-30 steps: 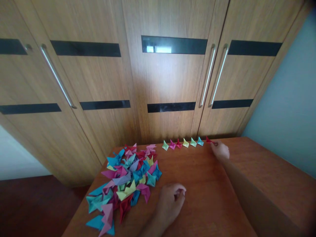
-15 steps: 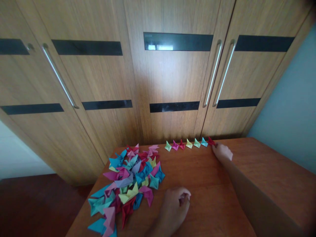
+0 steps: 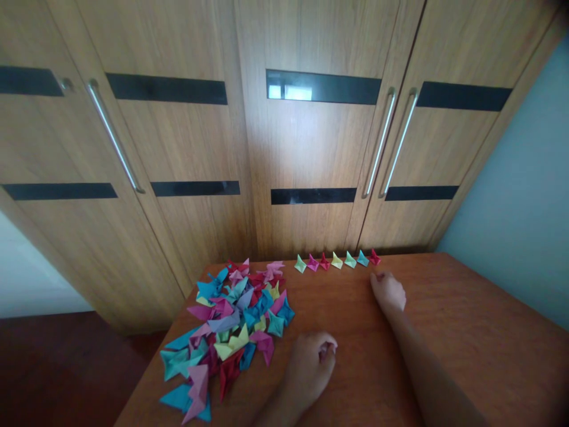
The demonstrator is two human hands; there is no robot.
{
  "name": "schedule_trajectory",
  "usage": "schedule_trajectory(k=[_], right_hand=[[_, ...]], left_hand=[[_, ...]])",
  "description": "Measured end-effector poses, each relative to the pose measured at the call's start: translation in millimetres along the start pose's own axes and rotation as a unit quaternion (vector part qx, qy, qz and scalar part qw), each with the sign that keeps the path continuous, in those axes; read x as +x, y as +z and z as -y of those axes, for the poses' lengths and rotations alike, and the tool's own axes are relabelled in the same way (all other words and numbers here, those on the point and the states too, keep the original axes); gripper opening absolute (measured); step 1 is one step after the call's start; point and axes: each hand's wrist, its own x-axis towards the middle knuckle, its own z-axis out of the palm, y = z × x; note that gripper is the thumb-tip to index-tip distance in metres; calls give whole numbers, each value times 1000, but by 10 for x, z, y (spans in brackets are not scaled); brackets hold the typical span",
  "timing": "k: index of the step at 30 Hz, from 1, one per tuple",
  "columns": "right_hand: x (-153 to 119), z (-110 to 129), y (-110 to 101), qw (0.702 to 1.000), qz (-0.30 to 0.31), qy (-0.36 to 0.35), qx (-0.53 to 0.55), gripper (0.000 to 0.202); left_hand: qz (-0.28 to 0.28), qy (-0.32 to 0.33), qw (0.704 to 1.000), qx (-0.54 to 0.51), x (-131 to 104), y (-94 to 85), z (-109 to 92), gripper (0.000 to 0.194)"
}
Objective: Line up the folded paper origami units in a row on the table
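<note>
Folded paper pieces in many colours form a loose pile [image 3: 240,320] at the left of the wooden table [image 3: 347,308]. Along the back edge several small folded pieces stand in a spaced row, from a pale green one [image 3: 300,264] to a red one [image 3: 374,257] at the right end. Just in front of that red piece is my right hand [image 3: 389,290], its fingers curled together, not touching it. My left hand [image 3: 311,365] rests curled near the front, right of the pile, with nothing visible in its fingers.
Behind the table stands a wooden wardrobe [image 3: 306,225] with dark strips and long metal handles. A pale blue wall [image 3: 515,207] is at the right, and dark red floor [image 3: 53,367] shows at the lower left.
My right hand has let go of the red piece at the row's end and drawn back toward me. My left hand stays curled in nearly the same place.
</note>
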Motion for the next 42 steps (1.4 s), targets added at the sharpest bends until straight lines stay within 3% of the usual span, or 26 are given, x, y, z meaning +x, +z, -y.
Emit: schedule_trajectory(k=[3,8,13,16,19,22,24,28,34,42], right_hand=[[-303,79,17,998,20,-51,10,30],[-749,178,11,979,43,-195,43,19],[-905,178,-5,962,47,-259,72,12],[-886,162,0,960,55,-258,92,13],[-865,150,6,958,55,-262,107,13],[-861,145,7,957,55,-263,112,12],[-861,144,5,958,58,-259,112,12],[-855,138,10,959,65,-253,114,13],[-843,129,34,956,56,-261,120,14],[-845,139,7,957,67,-254,120,11]], left_hand=[[5,7,1000,1,-2,-18,-17,22],[21,25,999,29,-61,-69,-92,24],[3,53,991,125,-212,-224,-209,25],[-50,62,978,193,-307,-474,-213,30],[-83,67,952,286,-386,-839,-147,38],[-83,50,927,363,-446,-1174,-65,42],[-60,40,914,399,-480,-1299,-22,45],[-23,31,898,439,-535,-1288,45,43],[-35,9,883,468,-537,-1150,127,38],[-44,27,886,461,-533,-1149,84,28]])
